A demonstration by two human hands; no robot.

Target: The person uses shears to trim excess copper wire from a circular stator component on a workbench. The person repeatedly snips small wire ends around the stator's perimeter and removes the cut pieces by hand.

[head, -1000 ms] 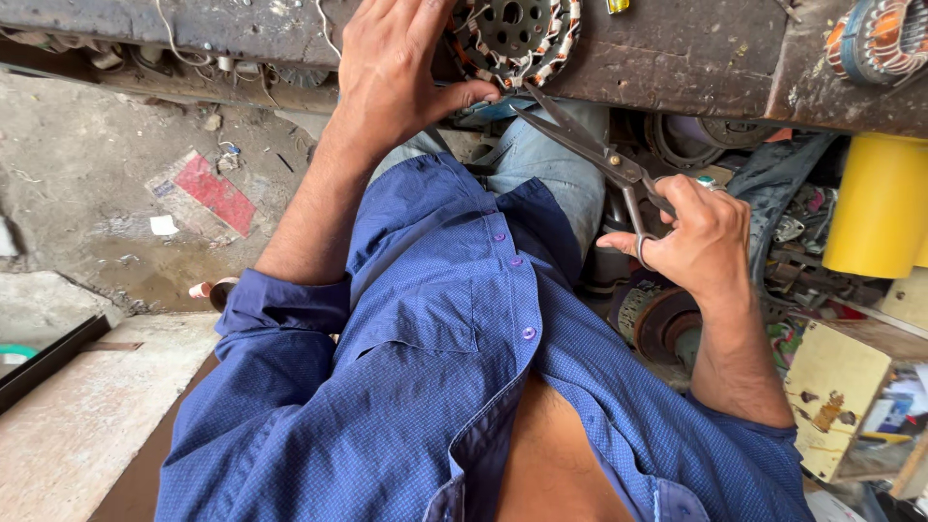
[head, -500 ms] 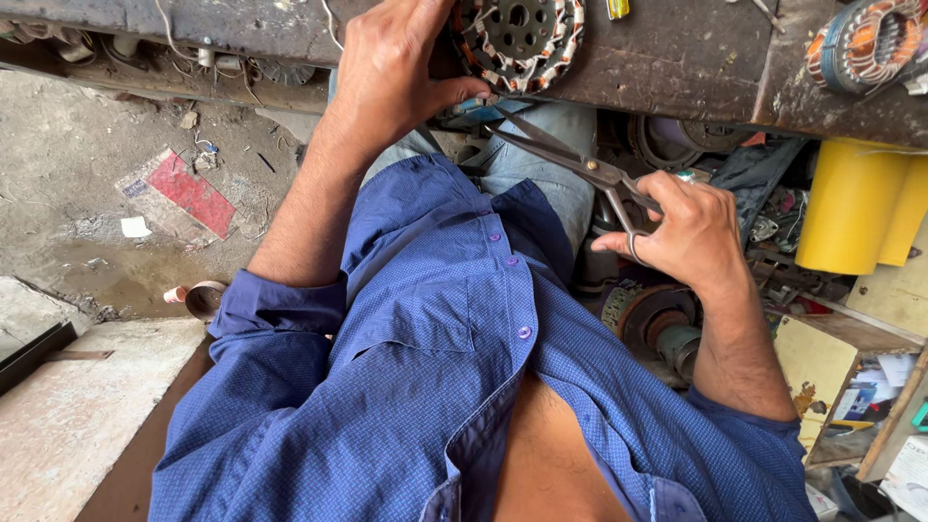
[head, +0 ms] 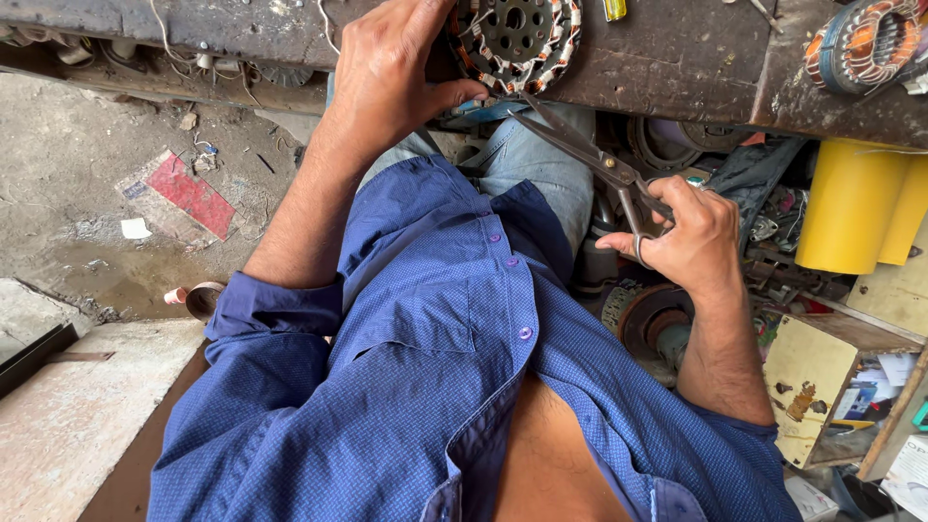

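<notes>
My left hand (head: 391,72) grips the near edge of a round motor stator (head: 515,39) with copper windings, which lies on a dark, worn workbench (head: 677,68). My right hand (head: 691,237) holds a pair of metal scissors (head: 590,159) by the handles, fingers through the loops. The blades point up and left toward the stator, their tips just below its rim. My blue shirt fills the lower middle of the view.
A second wound stator (head: 860,43) sits on the bench at top right. Yellow rolls (head: 860,208) stand at the right, above cluttered parts and a rusty round piece (head: 652,319). Dirty concrete floor with a red scrap (head: 188,193) lies left; a stone slab (head: 68,425) is at lower left.
The view has shifted slightly. My right hand has lifted the scissors a little toward the stator. My left hand stays on the stator.
</notes>
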